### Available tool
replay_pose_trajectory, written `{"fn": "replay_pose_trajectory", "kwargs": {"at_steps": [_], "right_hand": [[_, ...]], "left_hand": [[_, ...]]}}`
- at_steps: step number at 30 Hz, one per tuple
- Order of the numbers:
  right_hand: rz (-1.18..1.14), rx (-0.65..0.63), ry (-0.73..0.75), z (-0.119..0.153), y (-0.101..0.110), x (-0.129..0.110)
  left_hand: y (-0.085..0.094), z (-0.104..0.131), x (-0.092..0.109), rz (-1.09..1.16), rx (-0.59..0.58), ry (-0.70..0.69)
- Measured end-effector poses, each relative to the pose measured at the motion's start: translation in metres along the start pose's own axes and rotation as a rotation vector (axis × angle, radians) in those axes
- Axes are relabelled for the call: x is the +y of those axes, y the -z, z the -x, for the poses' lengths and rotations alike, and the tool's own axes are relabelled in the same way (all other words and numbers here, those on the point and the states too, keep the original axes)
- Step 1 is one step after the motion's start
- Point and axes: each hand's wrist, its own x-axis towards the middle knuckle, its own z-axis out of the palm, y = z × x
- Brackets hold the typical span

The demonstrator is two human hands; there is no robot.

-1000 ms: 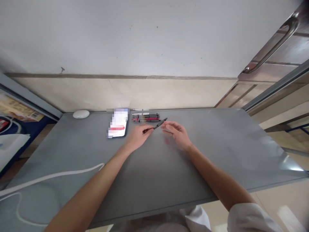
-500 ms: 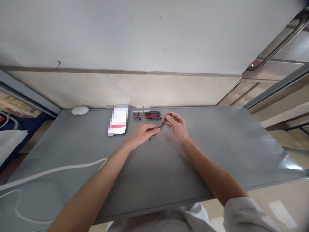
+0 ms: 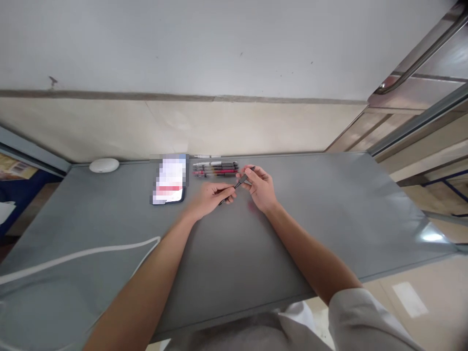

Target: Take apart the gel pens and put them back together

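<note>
Both hands hold a dark pen (image 3: 243, 179) that slants up to the right over the desk. My left hand (image 3: 212, 197) pinches its lower part, with the thin end poking out below the fingers. Higher up, my right hand (image 3: 261, 187) grips the thick dark barrel between thumb and fingers. Just beyond my hands, several pens (image 3: 215, 169) lie side by side, one of them red, others dark or whitish. A phone (image 3: 170, 179) with a lit, blurred-out screen rests left of the pens.
The grey desk (image 3: 310, 204) meets a pale wall (image 3: 237, 122) at its back edge. A white oval case (image 3: 104, 165) stands at the back left. A white cable (image 3: 91, 252) crosses the left side, partly behind my left forearm. A metal handle (image 3: 420, 51) is at upper right.
The view has shifted a little, so the desk things sit further left and slightly higher. Both hands keep their hold on the pen, with little change in pose.
</note>
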Motion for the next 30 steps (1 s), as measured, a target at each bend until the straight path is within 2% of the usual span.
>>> {"fn": "replay_pose_trajectory", "kwargs": {"at_steps": [4, 8, 13, 18, 23, 30], "right_hand": [[-0.019, -0.009, 0.017, 0.001, 0.0, 0.0], [-0.019, 0.044, 0.03, -0.001, 0.001, 0.002], [-0.001, 0.111, 0.079, -0.002, 0.0, 0.003], [0.015, 0.1, 0.061, 0.0, -0.002, 0.001], [-0.001, 0.08, 0.013, 0.001, -0.001, 0.0], [-0.07, 0.02, 0.029, -0.001, 0.003, 0.001]], "left_hand": [[-0.001, 0.003, 0.001, 0.061, -0.024, 0.02], [-0.005, 0.002, -0.001, 0.053, -0.031, 0.041], [-0.013, 0.0, -0.002, -0.009, 0.133, 0.005], [-0.016, -0.001, -0.003, -0.027, 0.171, -0.015], [-0.015, -0.001, -0.006, 0.006, 0.142, -0.038], [-0.016, 0.005, 0.002, 0.071, 0.001, -0.006]]}}
